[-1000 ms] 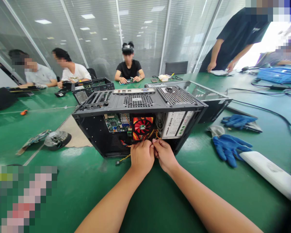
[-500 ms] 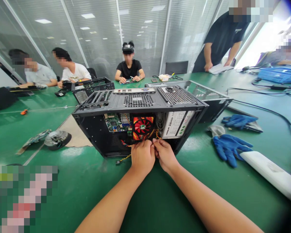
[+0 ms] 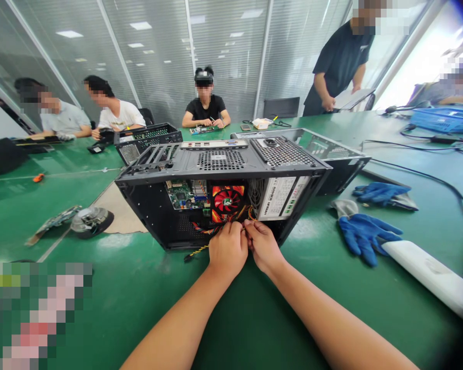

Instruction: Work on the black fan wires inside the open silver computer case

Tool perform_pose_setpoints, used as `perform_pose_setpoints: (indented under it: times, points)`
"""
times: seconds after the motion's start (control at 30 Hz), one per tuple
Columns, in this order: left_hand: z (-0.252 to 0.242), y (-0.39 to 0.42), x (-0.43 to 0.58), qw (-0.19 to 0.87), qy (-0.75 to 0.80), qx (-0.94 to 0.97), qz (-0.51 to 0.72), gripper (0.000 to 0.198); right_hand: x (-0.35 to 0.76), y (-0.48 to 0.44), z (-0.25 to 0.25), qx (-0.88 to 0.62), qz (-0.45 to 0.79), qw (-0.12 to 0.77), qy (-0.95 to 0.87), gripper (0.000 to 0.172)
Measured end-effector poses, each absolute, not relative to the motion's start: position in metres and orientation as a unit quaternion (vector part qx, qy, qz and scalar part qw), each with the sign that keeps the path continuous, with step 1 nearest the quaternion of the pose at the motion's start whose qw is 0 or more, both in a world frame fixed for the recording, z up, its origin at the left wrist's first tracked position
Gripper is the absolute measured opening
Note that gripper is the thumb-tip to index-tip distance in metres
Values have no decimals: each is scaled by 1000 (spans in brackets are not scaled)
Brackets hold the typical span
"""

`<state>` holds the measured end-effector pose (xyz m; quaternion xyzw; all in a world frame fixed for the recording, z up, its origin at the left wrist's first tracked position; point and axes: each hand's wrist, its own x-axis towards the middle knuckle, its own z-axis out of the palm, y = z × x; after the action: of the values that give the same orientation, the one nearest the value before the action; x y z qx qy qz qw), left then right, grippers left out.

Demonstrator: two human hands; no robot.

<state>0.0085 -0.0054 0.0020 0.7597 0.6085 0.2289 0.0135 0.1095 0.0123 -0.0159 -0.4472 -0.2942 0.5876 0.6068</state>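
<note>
An open computer case lies in front of me with its inside facing my hands. My left hand is closed at the case's lower opening, just below a red-and-black cooling fan. Close against it, my right hand is closed too, its thumb and finger pinched together. Striped power cables run into the left hand, and a yellow-black lead with a loose connector sticks out beside it. What sits between the fingertips is hidden. A white-labelled power supply is mounted above the right hand.
Blue work gloves and a long white object lie on the right. To the left are a round metal part and a circuit board. Other cases stand behind. Several co-workers are across the green table.
My hands have hardly moved. The dangling lead's connector has shifted slightly. The standing person at the right has lifted the papers, and the seated person opposite has moved their hands.
</note>
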Motion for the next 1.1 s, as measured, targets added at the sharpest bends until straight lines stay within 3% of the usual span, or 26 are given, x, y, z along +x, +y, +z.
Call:
perform_pose_setpoints:
  times: [0.47, 1.1]
  points:
    - [0, -2, 8, 14, 610, 750, 257, 15, 109, 13, -16, -440, 588, 615, -289, 42]
    - [-5, 10, 7, 170, 587, 708, 355, 14, 109, 13, -18, -427, 601, 610, -292, 40]
